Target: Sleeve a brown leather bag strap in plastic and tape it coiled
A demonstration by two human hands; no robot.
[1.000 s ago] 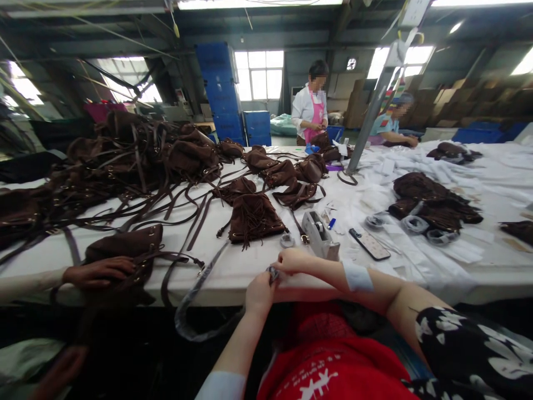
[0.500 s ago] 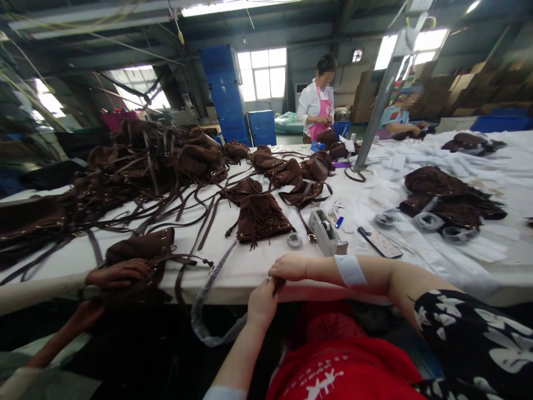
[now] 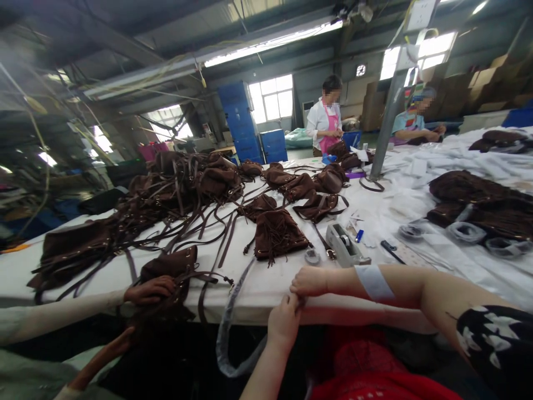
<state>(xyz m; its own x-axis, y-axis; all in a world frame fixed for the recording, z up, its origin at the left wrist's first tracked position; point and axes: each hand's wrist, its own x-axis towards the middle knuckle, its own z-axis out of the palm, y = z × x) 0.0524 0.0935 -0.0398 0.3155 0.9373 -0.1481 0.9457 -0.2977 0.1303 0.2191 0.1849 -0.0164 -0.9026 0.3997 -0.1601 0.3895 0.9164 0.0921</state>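
My right hand [image 3: 308, 281] and my left hand [image 3: 284, 316] meet at the table's front edge, fingers closed together. Between them is the end of a brown shoulder strap, mostly hidden by the fingers. The strap's clear-wrapped part [image 3: 225, 341] leaves a brown fringed bag [image 3: 278, 236], droops below the table edge and passes behind my left forearm. That bag lies flat just beyond my hands. A roll of tape [image 3: 312, 256] rests beside it, and a grey tape dispenser [image 3: 345, 246] stands to the right.
A co-worker's hand [image 3: 150, 290] presses on another brown bag [image 3: 169, 264] at left. Brown bags [image 3: 179, 183] with tangled straps are heaped behind. At right lie a phone [image 3: 393, 251], wrapped coils [image 3: 466, 232] and more bags [image 3: 470, 189]. A metal post [image 3: 385, 139] rises from the table.
The view has tilted up and turned left, so everything sits lower and farther right. My hands stay together; the dark strap end between them is now less visible.
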